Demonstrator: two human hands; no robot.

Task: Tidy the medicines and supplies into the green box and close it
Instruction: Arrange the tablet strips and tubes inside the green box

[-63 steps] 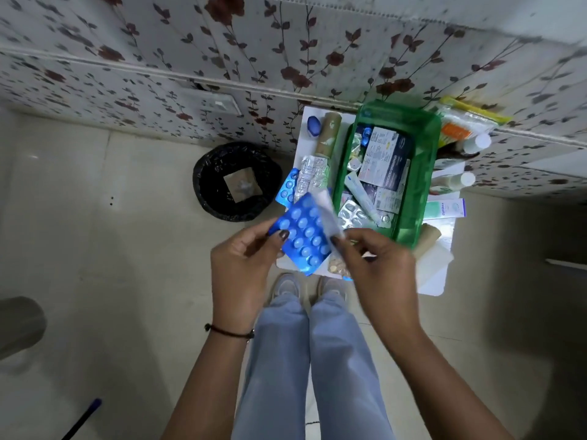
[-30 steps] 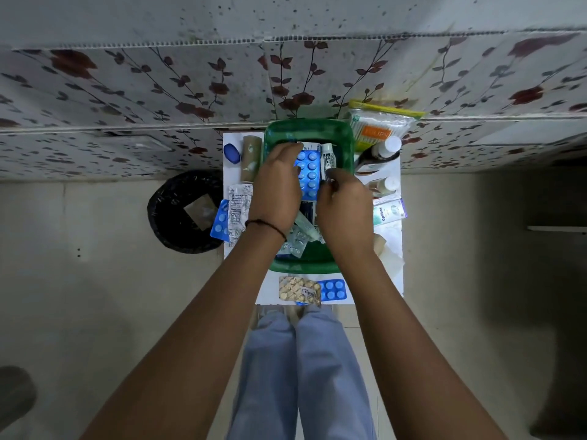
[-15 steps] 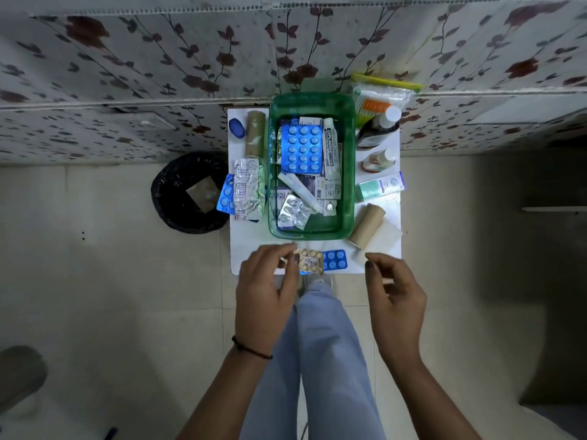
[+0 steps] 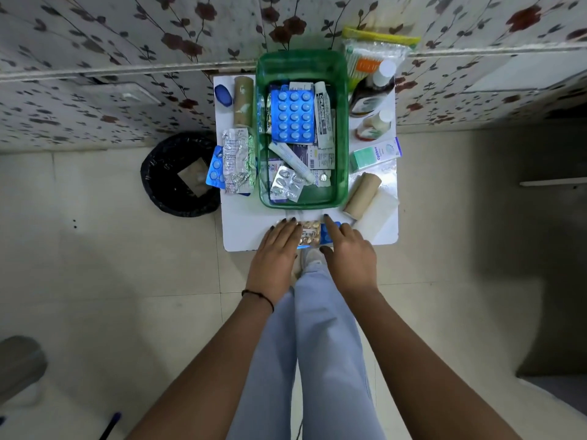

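Observation:
The open green box (image 4: 342,128) stands on a small white table (image 4: 241,230), holding a blue blister pack (image 4: 293,117), tubes and cartons. At the table's near edge lies a tan pill strip (image 4: 309,235) partly over a small blue strip (image 4: 327,235). My left hand (image 4: 274,249) rests flat with its fingers touching the tan strip's left side. My right hand (image 4: 347,249) lies with fingers spread over the blue strip on the right. Neither hand has lifted anything.
Left of the box lie silver and blue blister strips (image 4: 238,160), a cardboard roll (image 4: 243,100) and a blue cap (image 4: 221,95). Right of it are bottles (image 4: 374,122), a green carton (image 4: 374,154), a roll (image 4: 362,193) and a swab packet (image 4: 371,58). A black-lined bin (image 4: 181,174) stands left.
The big blue blister pack went from my hands into the box. Both hands then drew back to the near edge and now rest on the tan and blue strips.

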